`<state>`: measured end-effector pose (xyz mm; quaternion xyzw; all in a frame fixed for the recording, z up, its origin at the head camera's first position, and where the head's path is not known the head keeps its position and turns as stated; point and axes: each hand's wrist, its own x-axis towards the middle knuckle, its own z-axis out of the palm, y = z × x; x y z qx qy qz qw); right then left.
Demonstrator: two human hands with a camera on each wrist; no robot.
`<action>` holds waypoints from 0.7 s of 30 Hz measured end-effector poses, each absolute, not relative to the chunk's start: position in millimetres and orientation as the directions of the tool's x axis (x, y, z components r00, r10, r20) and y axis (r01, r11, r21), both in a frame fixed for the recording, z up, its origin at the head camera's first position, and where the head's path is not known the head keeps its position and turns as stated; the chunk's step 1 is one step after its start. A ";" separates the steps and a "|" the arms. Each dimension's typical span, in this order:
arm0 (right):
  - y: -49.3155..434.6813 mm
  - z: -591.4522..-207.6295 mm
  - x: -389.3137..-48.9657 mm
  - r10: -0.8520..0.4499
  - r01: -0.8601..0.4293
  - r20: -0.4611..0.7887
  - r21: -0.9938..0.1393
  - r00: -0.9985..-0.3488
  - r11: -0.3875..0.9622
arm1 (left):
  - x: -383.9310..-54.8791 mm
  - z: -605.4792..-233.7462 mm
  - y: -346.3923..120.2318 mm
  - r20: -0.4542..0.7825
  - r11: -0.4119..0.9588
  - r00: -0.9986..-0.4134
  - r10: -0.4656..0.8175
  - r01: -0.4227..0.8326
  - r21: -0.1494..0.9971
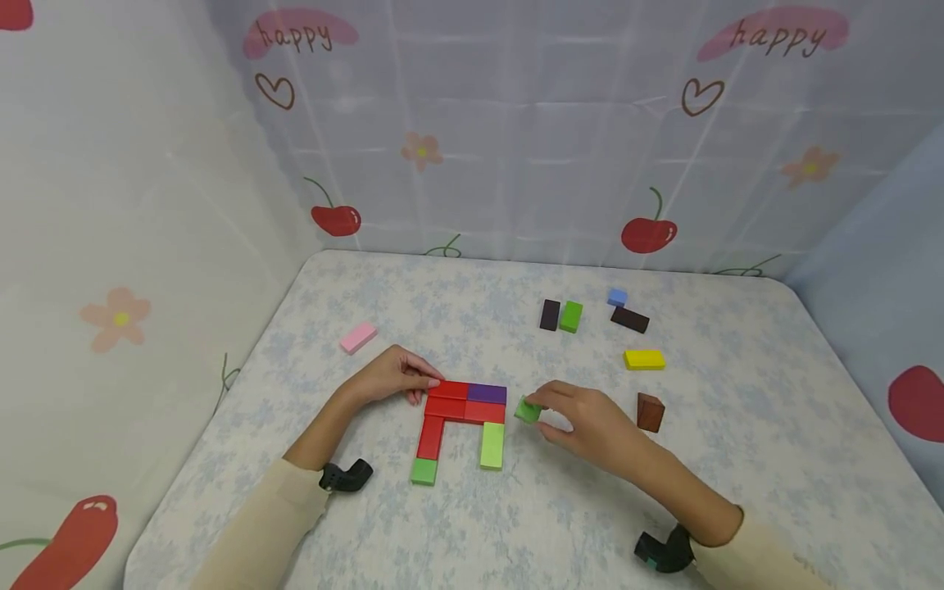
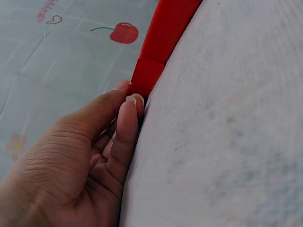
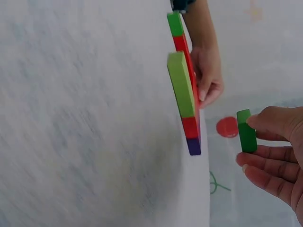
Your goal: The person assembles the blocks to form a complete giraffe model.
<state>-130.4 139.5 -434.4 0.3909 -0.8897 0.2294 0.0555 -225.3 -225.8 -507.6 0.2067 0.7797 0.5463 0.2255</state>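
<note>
A flat figure of colored blocks lies mid-table: a red block (image 1: 451,389) and a purple block (image 1: 487,394) along the far side, two more red blocks (image 1: 446,407) below. One leg is a red block (image 1: 431,437) ending in a small green block (image 1: 424,471); the other is a light green block (image 1: 492,447). My left hand (image 1: 391,375) pinches the far left corner of the top red block, thumb and fingertips right at its end (image 2: 144,80). Just right of the figure, my right hand (image 1: 590,419) holds a small green block (image 3: 246,131) between thumb and fingers, raised.
A pink block (image 1: 358,337) lies beyond my left wrist. Farther back right are two black blocks (image 1: 549,315), a green block (image 1: 571,316), a small blue block (image 1: 617,297) and a yellow block (image 1: 645,360). Brown blocks (image 1: 650,412) stand beside my right hand. Patterned curtains surround the table.
</note>
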 end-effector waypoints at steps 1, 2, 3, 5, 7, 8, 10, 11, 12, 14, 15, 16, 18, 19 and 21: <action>136.3 -436.0 -126.7 -0.686 -0.734 0.273 -0.357 -0.674 0.578 | -225.2 -507.2 -225.8 -0.126 0.318 -0.813 0.568 0.075 0.945; 133.1 -437.8 -123.2 -0.705 -0.751 0.273 -0.346 -0.654 0.563 | -225.1 -506.8 -225.9 -0.126 0.319 -0.813 0.568 0.076 0.945; 130.0 -439.9 -119.9 -0.722 -0.767 0.275 -0.338 -0.635 0.545 | -225.0 -506.5 -225.9 -0.127 0.320 -0.814 0.567 0.076 0.944; 123.7 -444.1 -113.4 -0.757 -0.800 0.279 -0.324 -0.591 0.505 | -225.0 -506.4 -225.9 -0.127 0.320 -0.814 0.566 0.075 0.944; 118.4 -448.1 -106.9 -0.787 -0.830 0.290 -0.321 -0.544 0.456 | -225.2 -506.5 -226.0 -0.128 0.319 -0.814 0.566 0.074 0.945; 116.0 -449.8 -103.9 -0.800 -0.841 0.293 -0.324 -0.524 0.433 | -225.4 -506.5 -226.0 -0.129 0.319 -0.814 0.567 0.072 0.945; 111.9 -452.5 -98.5 -0.821 -0.858 0.293 -0.332 -0.489 0.393 | -226.0 -506.9 -226.2 -0.130 0.319 -0.813 0.567 0.072 0.945; 110.3 -453.7 -96.3 -0.832 -0.865 0.291 -0.335 -0.472 0.374 | -226.2 -507.2 -226.2 -0.132 0.322 -0.813 0.568 0.072 0.944; 108.9 -454.7 -94.4 -0.842 -0.872 0.289 -0.335 -0.455 0.357 | -226.4 -507.4 -226.2 -0.131 0.321 -0.812 0.569 0.073 0.944; 106.4 -456.7 -91.5 -0.858 -0.882 0.281 -0.334 -0.430 0.332 | -226.5 -507.5 -226.2 -0.129 0.321 -0.810 0.572 0.076 0.944; 105.4 -457.8 -90.4 -0.866 -0.888 0.277 -0.329 -0.416 0.321 | -226.7 -507.7 -226.3 -0.130 0.322 -0.809 0.573 0.076 0.944; 104.6 -458.8 -89.4 -0.873 -0.894 0.275 -0.323 -0.404 0.312 | -226.8 -507.8 -226.3 -0.131 0.323 -0.809 0.574 0.075 0.944; 103.4 -460.6 -87.5 -0.881 -0.897 0.265 -0.321 -0.393 0.304 | -226.7 -507.6 -226.5 -0.131 0.322 -0.806 0.577 0.077 0.943; 102.9 -461.6 -86.8 -0.883 -0.898 0.259 -0.319 -0.391 0.303 | -227.0 -507.8 -226.6 -0.132 0.325 -0.806 0.577 0.078 0.942; 102.3 -463.7 -85.8 -0.887 -0.899 0.248 -0.310 -0.390 0.308 | -227.4 -508.3 -226.9 -0.134 0.328 -0.807 0.575 0.078 0.941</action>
